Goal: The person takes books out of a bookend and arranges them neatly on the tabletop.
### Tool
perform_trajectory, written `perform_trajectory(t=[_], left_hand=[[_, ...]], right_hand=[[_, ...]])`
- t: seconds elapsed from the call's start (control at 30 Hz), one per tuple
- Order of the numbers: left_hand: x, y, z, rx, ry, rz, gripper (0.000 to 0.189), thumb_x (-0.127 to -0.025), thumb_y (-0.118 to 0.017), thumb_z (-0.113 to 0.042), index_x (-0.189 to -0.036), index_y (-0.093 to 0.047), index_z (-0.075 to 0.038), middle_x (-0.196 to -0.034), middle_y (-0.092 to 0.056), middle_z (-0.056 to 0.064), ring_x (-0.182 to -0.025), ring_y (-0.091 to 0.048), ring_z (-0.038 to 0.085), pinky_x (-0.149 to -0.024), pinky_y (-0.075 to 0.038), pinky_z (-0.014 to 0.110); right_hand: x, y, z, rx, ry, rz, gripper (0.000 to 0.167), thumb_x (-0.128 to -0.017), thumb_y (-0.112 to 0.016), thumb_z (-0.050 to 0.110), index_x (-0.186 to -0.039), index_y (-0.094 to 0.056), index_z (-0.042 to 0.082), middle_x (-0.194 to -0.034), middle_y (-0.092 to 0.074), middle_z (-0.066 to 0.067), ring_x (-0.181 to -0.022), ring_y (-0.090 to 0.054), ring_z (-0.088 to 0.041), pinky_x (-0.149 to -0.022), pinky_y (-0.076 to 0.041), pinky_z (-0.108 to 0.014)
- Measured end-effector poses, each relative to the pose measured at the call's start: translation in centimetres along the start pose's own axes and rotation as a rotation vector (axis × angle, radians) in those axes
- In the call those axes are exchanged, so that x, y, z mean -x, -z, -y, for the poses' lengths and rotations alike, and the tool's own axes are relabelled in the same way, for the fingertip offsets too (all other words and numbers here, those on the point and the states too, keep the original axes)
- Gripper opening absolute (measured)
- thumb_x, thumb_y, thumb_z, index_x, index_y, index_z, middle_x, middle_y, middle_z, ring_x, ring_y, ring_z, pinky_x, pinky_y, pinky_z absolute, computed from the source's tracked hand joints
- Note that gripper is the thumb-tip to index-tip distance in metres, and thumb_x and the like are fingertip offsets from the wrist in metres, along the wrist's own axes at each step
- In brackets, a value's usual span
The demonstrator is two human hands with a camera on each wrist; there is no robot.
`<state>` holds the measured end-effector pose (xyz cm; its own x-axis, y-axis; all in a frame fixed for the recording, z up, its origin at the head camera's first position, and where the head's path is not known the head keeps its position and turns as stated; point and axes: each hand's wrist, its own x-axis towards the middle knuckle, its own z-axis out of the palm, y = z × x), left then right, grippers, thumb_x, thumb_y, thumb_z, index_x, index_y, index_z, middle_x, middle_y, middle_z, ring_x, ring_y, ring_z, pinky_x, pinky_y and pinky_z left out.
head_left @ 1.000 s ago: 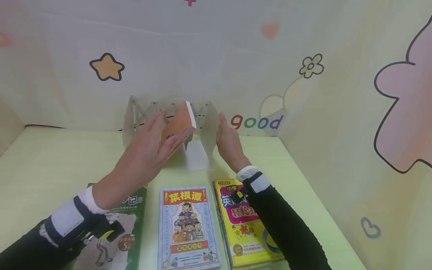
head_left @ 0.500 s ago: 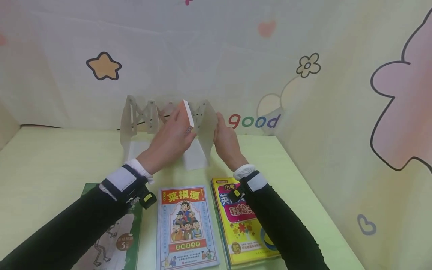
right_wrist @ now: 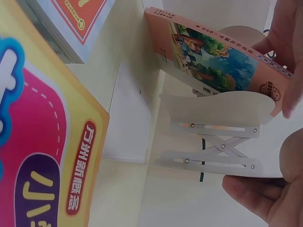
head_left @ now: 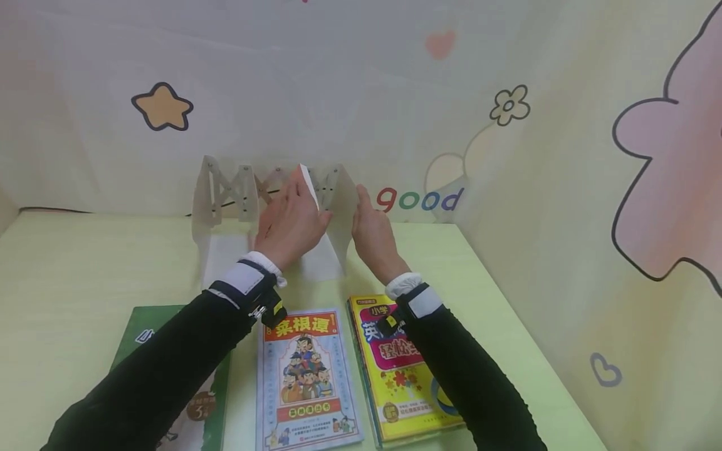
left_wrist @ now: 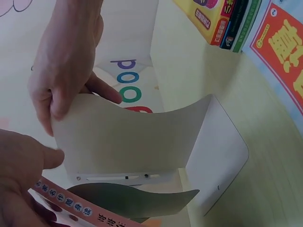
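My left hand (head_left: 293, 219) grips a salmon-coloured paperback book (right_wrist: 213, 59) with a painted scene on its cover. The book stands on edge between the dividers of a white expandable book rack (head_left: 342, 216), and in the head view my hand hides most of it. Its spine (left_wrist: 78, 205) shows along the fingers in the left wrist view. At the rack's right end plate (left_wrist: 128, 135), my right hand (head_left: 375, 235) pinches the upper edge between thumb and fingers. Riveted crossed bars (right_wrist: 222, 146) join the rack's plates.
Nearer me on the pale table lie a green book (head_left: 217, 401) partly under my left sleeve, a light blue book (head_left: 310, 376) in the middle, and a stack topped by a yellow book (head_left: 406, 388) under my right forearm. A patterned cloth wall (head_left: 282, 94) rises behind the rack.
My left hand has swung right and forward with the book, which has gone from tilted to more upright between the dividers. The right hand stays at the end plate.
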<state>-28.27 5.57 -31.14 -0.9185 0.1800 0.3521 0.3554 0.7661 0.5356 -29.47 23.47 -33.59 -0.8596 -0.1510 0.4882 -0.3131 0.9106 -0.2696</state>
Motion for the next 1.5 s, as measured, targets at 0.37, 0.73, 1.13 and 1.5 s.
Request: perform_trajectory(t=[0.37,0.73,1.13,1.5], left_hand=[[-0.3,-0.6,-0.5,0.143,0.079,-0.007,0.039,-0.103,-0.043,-0.001,-0.135,-0.037,0.019,-0.1,-0.059,0.027,-0.079,-0.057,0.034,-0.064,-0.048,0.039],[0.1,-0.4,-0.1,0.362,0.21,-0.154,0.053,-0.102,-0.047,0.0,-0.153,-0.034,0.006,-0.13,-0.059,0.027,-0.105,-0.064,0.037,-0.08,-0.057,0.046],[2.1,0.3,1.0,0.483,0.166,-0.2,0.04,-0.105,-0.044,-0.005,-0.142,-0.044,0.009,-0.115,-0.063,0.027,-0.092,-0.064,0.036,-0.067,-0.053,0.044],[4.5,1.2,0.9,0.449,0.06,-0.258,0.038,-0.106,-0.047,-0.002,-0.142,-0.045,0.009,-0.115,-0.063,0.029,-0.077,-0.061,0.032,-0.056,-0.048,0.034]], right_hand=[[-0.1,0.0,0.5,-0.019,-0.015,0.006,0.048,-0.109,-0.05,0.012,-0.154,-0.036,0.002,-0.062,-0.052,-0.007,-0.047,-0.05,-0.019,-0.046,-0.04,-0.024],[-0.4,-0.1,0.6,-0.004,0.0,-0.003,0.046,-0.11,-0.05,0.011,-0.152,-0.037,0.001,-0.063,-0.052,-0.008,-0.047,-0.05,-0.019,-0.046,-0.038,-0.023],[-0.2,0.0,0.2,-0.03,-0.003,-0.027,0.045,-0.11,-0.049,0.012,-0.152,-0.038,0.001,-0.062,-0.051,-0.007,-0.046,-0.049,-0.019,-0.045,-0.036,-0.023],[0.1,-0.2,-0.1,-0.027,-0.015,-0.02,0.046,-0.11,-0.047,0.012,-0.153,-0.036,0.001,-0.063,-0.051,-0.007,-0.047,-0.049,-0.018,-0.045,-0.036,-0.023]])
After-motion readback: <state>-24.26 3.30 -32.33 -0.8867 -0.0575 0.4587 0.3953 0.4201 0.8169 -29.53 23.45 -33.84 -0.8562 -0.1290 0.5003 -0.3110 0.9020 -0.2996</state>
